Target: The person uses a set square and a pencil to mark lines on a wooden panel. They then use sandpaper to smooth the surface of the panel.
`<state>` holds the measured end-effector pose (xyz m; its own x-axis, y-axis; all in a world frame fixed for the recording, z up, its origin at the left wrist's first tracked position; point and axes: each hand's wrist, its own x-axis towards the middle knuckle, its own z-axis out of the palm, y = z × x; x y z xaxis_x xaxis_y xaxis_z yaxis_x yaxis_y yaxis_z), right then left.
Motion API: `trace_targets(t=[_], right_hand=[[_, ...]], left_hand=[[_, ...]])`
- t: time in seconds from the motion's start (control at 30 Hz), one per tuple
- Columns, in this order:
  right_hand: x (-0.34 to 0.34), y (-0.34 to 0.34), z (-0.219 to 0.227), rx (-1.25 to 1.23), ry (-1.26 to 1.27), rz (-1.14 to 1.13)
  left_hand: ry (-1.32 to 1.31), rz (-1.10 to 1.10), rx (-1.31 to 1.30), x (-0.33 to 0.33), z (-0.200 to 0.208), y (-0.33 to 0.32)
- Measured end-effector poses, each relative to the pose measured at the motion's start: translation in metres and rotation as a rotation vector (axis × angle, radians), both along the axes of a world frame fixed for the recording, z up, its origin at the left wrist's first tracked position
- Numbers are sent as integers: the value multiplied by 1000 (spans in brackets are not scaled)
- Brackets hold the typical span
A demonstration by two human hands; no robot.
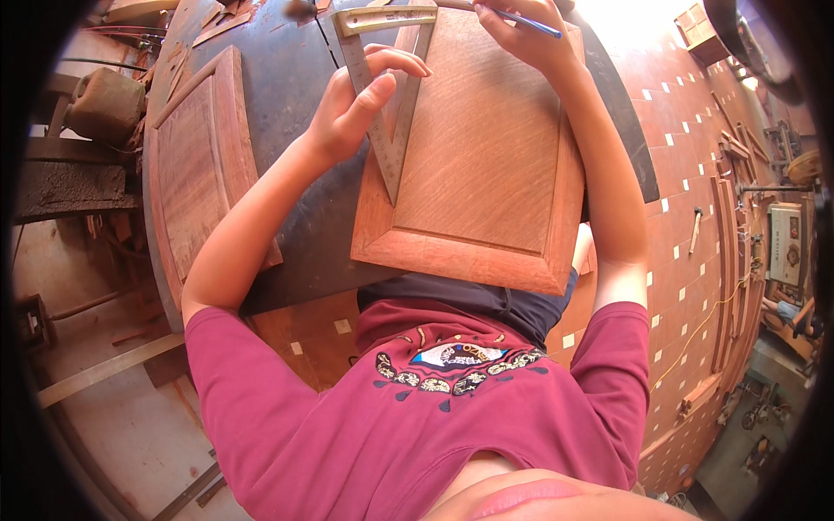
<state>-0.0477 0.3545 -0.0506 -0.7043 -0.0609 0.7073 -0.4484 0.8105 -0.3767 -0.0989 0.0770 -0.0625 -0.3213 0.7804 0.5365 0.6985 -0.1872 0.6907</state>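
Dark tabletop sits right under the fingers, carrying all the work. Left hand has its fingers half curled over a metal triangle ruler, thumb a bit apart, probably to keep it from sliding on the wooden panel. Right hand pinches a blue pen, fingers closed on it, over the panel's far end; can't tell if the tip touches. That panel lies below both sets of fingers, likely so both can reach it at once. Left of the left fingers, a second panel lies apart, parked out of the way I guess. Further left there's a brownish jug; way off right of the right fingers, a hammer on the tiled floor.
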Motion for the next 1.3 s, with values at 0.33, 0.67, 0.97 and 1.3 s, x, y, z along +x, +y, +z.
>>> trace_targets(t=[0.33, 0.67, 0.97, 1.3], right_hand=[[2, -4, 0, 2, 22, -31], [3, -6, 3, 22, 27, -20], [-1, -1, -2, 30, 34, -29], [-2, 0, -4, -8, -2, -22]], left_hand=[[16, 44, -82, 5, -3, -3], [250, 49, -85, 13, 11, 2], [158, 54, -14, 14, 3, 3], [-203, 119, 48, 0, -4, -3]])
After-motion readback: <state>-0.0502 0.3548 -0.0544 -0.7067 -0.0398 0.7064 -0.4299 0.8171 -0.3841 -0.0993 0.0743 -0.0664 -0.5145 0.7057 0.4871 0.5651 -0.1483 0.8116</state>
